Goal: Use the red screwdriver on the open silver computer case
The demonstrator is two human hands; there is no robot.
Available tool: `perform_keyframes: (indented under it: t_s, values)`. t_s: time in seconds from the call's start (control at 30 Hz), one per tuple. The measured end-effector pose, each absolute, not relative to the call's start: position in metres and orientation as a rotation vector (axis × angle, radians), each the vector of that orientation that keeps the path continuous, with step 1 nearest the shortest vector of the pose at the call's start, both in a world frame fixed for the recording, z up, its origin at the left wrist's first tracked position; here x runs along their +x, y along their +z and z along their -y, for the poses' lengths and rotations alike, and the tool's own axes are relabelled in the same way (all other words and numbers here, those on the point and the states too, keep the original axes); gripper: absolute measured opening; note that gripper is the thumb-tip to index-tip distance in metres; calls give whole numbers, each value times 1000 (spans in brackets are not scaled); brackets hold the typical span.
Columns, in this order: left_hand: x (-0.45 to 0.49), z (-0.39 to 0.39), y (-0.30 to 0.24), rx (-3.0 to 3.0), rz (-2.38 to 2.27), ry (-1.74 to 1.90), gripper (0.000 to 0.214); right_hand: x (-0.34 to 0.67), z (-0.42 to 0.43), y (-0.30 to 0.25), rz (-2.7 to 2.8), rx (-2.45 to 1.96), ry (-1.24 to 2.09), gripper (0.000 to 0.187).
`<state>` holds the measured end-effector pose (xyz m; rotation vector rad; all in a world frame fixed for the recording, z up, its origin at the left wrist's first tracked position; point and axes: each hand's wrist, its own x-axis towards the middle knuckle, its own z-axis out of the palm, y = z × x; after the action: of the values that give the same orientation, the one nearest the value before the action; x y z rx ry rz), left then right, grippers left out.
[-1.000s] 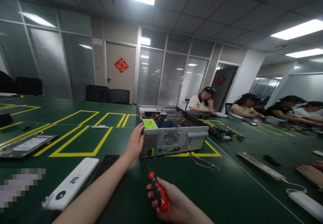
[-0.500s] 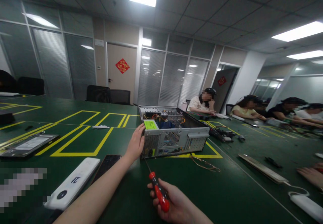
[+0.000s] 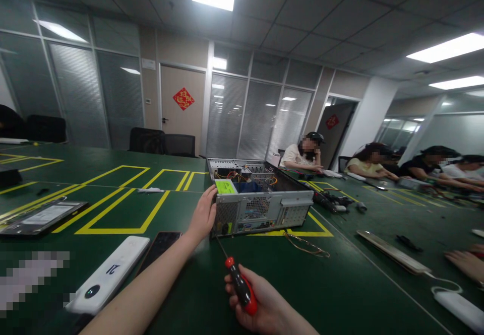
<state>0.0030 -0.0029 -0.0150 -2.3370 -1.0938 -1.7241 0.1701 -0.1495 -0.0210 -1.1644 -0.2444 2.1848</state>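
An open computer case (image 3: 260,213) lies on its side on the green table, with its grey back panel towards me. Inside show coloured wires and, at the left corner, a power supply with a bright green label (image 3: 225,187). Flat against the case's left side rests my left hand (image 3: 204,212), fingers stretched towards the top edge. My right hand (image 3: 251,292) is wrapped round the red and black handle of a screwdriver (image 3: 242,284). Its thin shaft points up to the lower left corner of the back panel; whether the tip sits on a screw is too small to tell.
Left of me lie a hard drive (image 3: 45,216), a white device marked 21 (image 3: 109,274) and a dark phone (image 3: 161,247). A loose cable (image 3: 308,244) sits before the case. Rightward are black cables (image 3: 330,199), a long pale bar (image 3: 393,252), a co-worker's hand (image 3: 467,264) and several seated people.
The screwdriver handle has turned in my right hand, showing more black now, and has shifted slightly right. My left hand and the case have stayed put.
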Motion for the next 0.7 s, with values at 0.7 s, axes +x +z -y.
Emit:
perform_keyframes:
  t_s: [0.7]
  values:
    - [3,2,-14,-2335,1071,-1721,43,167,151,-24,261,-1153,2120,34]
